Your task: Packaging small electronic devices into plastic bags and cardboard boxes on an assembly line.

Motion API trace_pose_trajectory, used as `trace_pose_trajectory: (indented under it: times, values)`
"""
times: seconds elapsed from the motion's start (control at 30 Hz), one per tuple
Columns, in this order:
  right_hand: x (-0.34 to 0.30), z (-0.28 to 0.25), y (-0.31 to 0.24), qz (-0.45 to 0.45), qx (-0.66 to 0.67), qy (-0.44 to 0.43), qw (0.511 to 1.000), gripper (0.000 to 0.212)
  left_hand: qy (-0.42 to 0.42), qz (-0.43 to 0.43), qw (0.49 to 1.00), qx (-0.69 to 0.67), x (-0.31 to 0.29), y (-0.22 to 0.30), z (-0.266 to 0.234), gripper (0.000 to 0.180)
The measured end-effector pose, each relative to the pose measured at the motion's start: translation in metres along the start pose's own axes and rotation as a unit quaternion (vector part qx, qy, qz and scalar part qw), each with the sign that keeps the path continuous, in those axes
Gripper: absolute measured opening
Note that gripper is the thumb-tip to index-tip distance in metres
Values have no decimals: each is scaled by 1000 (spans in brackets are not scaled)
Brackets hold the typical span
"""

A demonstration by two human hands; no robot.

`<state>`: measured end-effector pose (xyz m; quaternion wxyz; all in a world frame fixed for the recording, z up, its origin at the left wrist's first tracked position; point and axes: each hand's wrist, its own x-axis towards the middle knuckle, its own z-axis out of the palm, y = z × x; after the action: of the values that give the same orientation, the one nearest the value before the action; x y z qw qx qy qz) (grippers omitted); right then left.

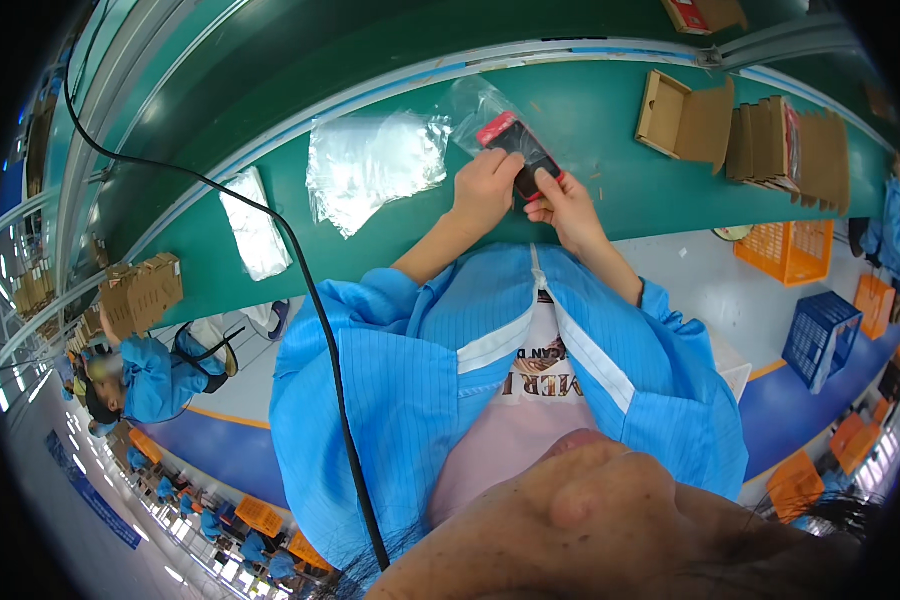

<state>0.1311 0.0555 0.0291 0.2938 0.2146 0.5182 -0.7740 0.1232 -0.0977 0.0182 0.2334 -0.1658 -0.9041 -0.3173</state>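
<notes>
A flat, rectangular black-and-red device (519, 140) is held over the green bench top, tilted with its far end to the left. A clear plastic bag (476, 101) lies around its red far end. My right hand (568, 212) grips the near end, thumb on the black face and fingers curled beneath. Closed fingers of my left hand (484, 187) press at the device's left side; whether they pinch the bag's edge too is hidden. Left of my hands, a pile of clear plastic bags (370, 165) lies flat on the bench.
Another stack of clear bags (257, 222) lies farther left. An opened cardboard box (682, 118) and a row of brown boxes (765, 145) stand at the right. A black cable (305, 262) crosses the view. Orange crate (792, 252) and blue crate (823, 335) sit on the floor; a co-worker (155, 375) is at left.
</notes>
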Motion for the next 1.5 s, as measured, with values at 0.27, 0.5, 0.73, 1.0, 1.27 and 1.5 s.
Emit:
trace_pose_trajectory:
  times: [0.27, 0.5, 0.73, 1.0, 1.27, 1.5]
  values:
    - [-17, -2, -30, 93, 169, -27, 981, 56, -40, -26, 998, -30, 24, 19, -8, 15]
    - [27, -15, -5, 35, 140, -71, 987, 31, -108, 49, 982, -150, 14, 41, -21, 17]
    - [12, -16, -31, 40, 53, -121, 990, 37, -132, -618, 442, -637, 8, -15, 0, 45]
    - [11, -37, -28, -203, -201, -91, 954, 28, -185, -616, 363, -674, 28, -3, 5, 50]
    - [6, -80, -43, -228, -556, 59, 797, 27, -384, -534, 518, -547, 50, 7, 10, 38]
    - [16, -213, -65, -395, -454, 359, 714, 56, -278, -435, 752, -410, 80, 9, 46, 29]
